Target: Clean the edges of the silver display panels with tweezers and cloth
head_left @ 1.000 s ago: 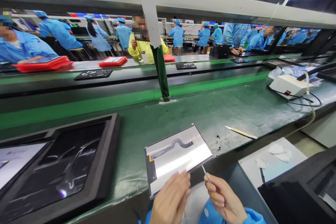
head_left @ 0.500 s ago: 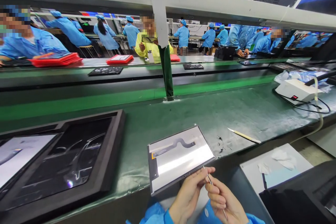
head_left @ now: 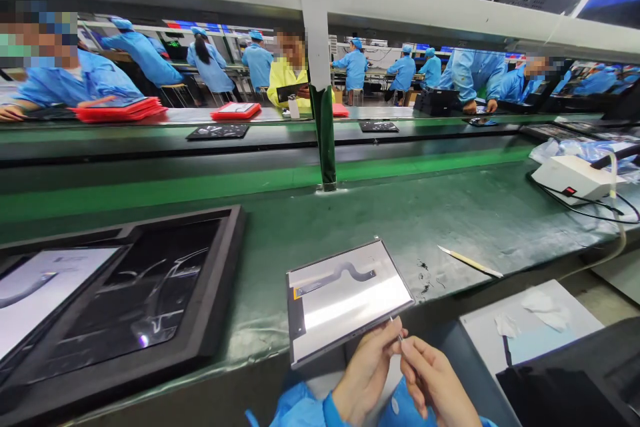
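A display panel lies silvery back up at the bench's front edge, its lower side sticking out over the edge. A curved dark flex cable runs across its back. My left hand is closed at the panel's lower right side, thumb and fingers pinched on the front part of a thin metal tool. Just right of it, my right hand is closed round the same tool's rear part, mostly hidden by the fingers. The tool's tip is by the panel's lower edge. Whether my left fingers also touch the panel is hidden.
A black foam tray with panels stands at left. A yellow-handled knife and black scraps lie right of the panel. A white device with cables sits far right. A post rises behind; co-workers sit across the line.
The whole view has shifted slightly to the right. My right hand has turned, and less of the metal tool shows between its fingers. The panel stays in place on the bench.
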`<state>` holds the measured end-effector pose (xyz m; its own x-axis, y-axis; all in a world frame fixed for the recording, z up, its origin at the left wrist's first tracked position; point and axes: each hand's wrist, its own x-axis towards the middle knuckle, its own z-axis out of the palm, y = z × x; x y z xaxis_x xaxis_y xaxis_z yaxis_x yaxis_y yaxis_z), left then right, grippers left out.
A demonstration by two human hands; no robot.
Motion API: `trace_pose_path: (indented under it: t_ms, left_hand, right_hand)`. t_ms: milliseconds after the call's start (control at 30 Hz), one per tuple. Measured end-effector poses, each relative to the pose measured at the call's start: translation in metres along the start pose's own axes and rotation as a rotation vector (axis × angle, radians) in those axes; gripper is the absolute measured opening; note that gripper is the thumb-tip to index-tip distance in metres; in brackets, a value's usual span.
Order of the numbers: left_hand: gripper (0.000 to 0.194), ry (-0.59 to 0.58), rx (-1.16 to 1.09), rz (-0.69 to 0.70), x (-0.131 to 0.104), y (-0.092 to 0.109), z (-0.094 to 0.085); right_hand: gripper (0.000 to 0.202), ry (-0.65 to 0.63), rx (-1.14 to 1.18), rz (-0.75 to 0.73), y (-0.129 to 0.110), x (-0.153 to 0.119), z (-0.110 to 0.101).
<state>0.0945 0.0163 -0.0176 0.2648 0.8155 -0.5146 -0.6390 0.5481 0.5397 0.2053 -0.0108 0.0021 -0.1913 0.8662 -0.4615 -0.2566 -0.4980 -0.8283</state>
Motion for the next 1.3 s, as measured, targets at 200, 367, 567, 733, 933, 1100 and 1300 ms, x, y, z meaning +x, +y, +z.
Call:
trace_pose_path:
  t_ms: [200,367,567,733,933,1100,1300]
  left_hand:
    - [0.044,-0.062,-0.008,-0.019,-0.009,0.008,0.0]
    - [0.05,-0.07,-0.005,-0.026,-0.01,0.013,-0.002]
    - [0.046,-0.047,0.011,-0.008,-0.002,0.005,0.0]
    - [0.048,-0.046,0.044,0.004,-0.004,0.004,0.002]
    - [0.055,-0.102,0.062,-0.034,-0.014,0.015,-0.003]
    - [0.052,-0.096,0.056,-0.008,-0.006,0.009,-0.005]
    - [0.05,-0.089,0.047,0.021,-0.002,0.004,-0.003]
  right_hand:
    - [0.064,-0.093,0.09,0.111,0.002,0.001,0.0]
    - [0.062,-0.116,0.169,0.104,0.005,0.001,0.001]
    - [0.059,-0.03,-0.019,-0.022,0.01,-0.003,-0.003]
    - [0.061,-0.027,-0.068,-0.03,0.009,-0.002,-0.006]
    - [0.068,-0.139,0.021,0.071,0.005,-0.004,0.001]
    - [0.062,-0.04,-0.034,-0.01,0.008,-0.003,0.002]
    - [0.06,-0.007,-0.054,-0.053,0.016,0.003,-0.01]
